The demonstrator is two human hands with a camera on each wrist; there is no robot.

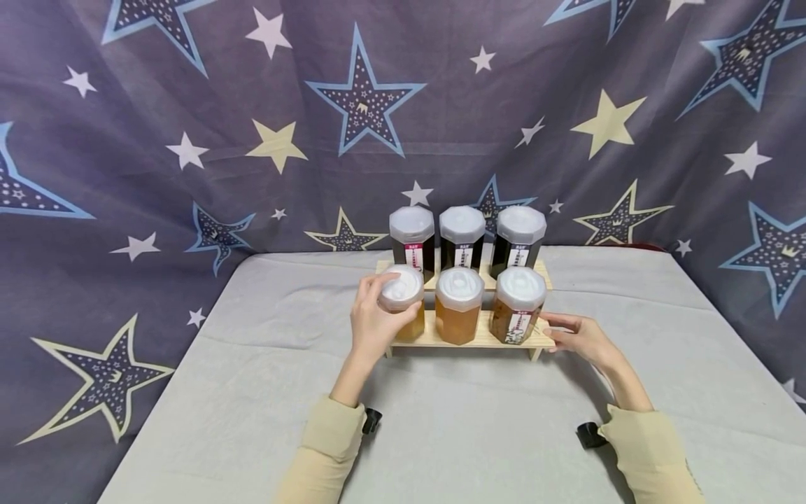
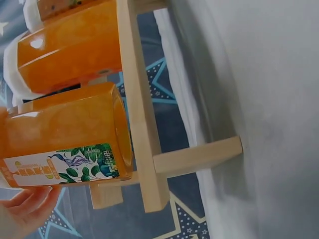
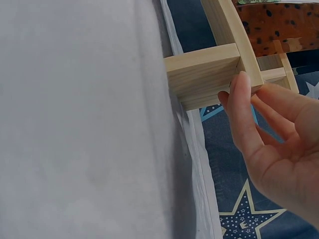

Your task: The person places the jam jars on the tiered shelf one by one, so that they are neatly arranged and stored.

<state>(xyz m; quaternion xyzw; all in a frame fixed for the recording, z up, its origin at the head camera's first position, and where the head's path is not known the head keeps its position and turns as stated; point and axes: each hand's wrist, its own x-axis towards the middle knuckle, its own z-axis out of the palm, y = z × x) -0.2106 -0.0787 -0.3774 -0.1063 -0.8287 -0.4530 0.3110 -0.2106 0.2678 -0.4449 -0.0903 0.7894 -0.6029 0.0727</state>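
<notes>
At the front left of a two-tier wooden rack [image 1: 478, 340], my left hand [image 1: 373, 318] grips an amber jar [image 2: 70, 134] with a white lid, its thumb and fingers around the lid. The left wrist view shows a label with green leaves on this jar, whose base is at the lower shelf. My right hand [image 1: 582, 337] pinches the right end of that shelf between thumb and fingers, as the right wrist view [image 3: 279, 134] shows. Beside the held jar stand another amber jar [image 1: 458, 318] and a speckled brown jar [image 1: 504, 318] with a label.
Three dark jars [image 1: 462, 252] with whitish lids stand on the rack's upper tier. A light grey cloth [image 1: 466, 434] covers the table, and a dark star-patterned curtain [image 1: 441, 140] hangs behind it.
</notes>
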